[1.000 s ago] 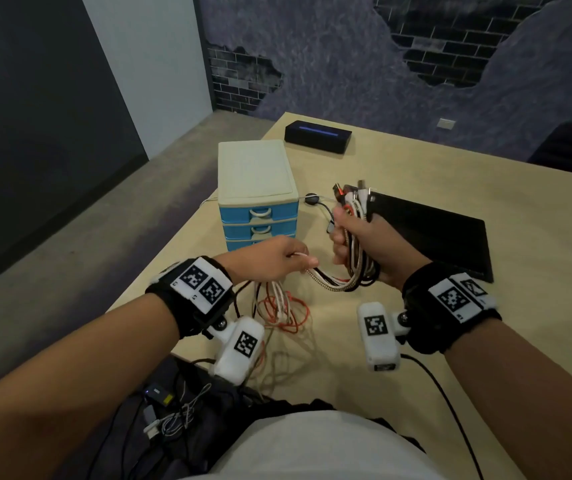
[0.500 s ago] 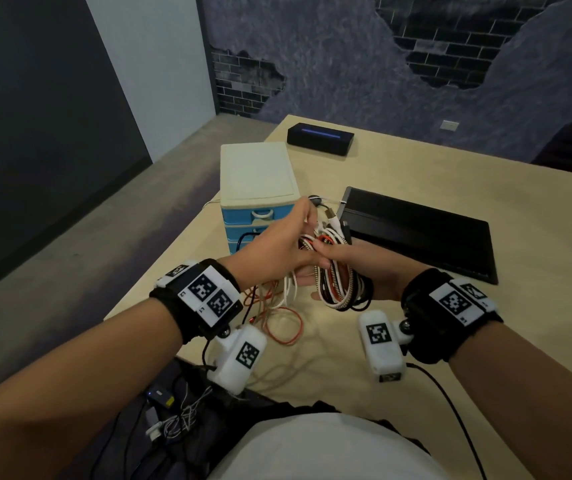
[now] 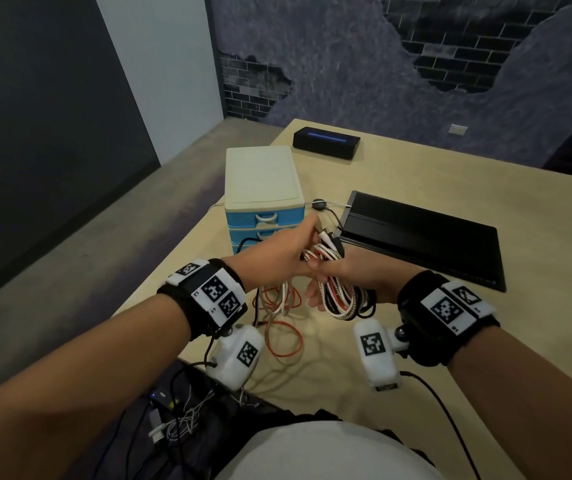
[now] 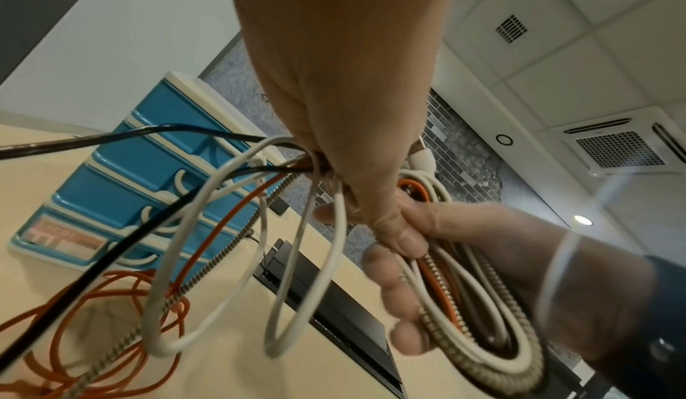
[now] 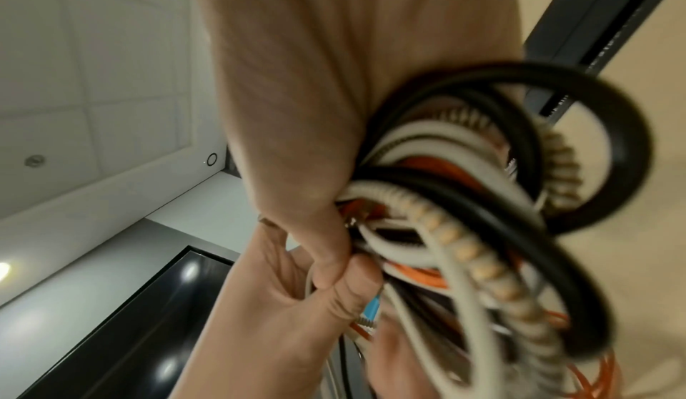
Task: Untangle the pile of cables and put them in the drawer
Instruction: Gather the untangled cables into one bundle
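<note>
Fingers (image 3: 314,301) of 2 hands around cables (image 3: 341,299)

Bundle of cables (image 3: 341,299): white, black, orange, one braided in a black-and-white weave. Orange cable (image 3: 282,336) loops on the pale tan table (image 3: 416,341). Drawer unit (image 3: 263,202): bright blue drawers, cream top and handles. Black tray (image 3: 423,237), black box (image 3: 326,144) with a blue stripe.

Dim room, ceiling lights overhead; soft shadows on table (image 3: 416,174); wide-angle edge warp; right wrist view motion-blurred, left sharper.
</note>
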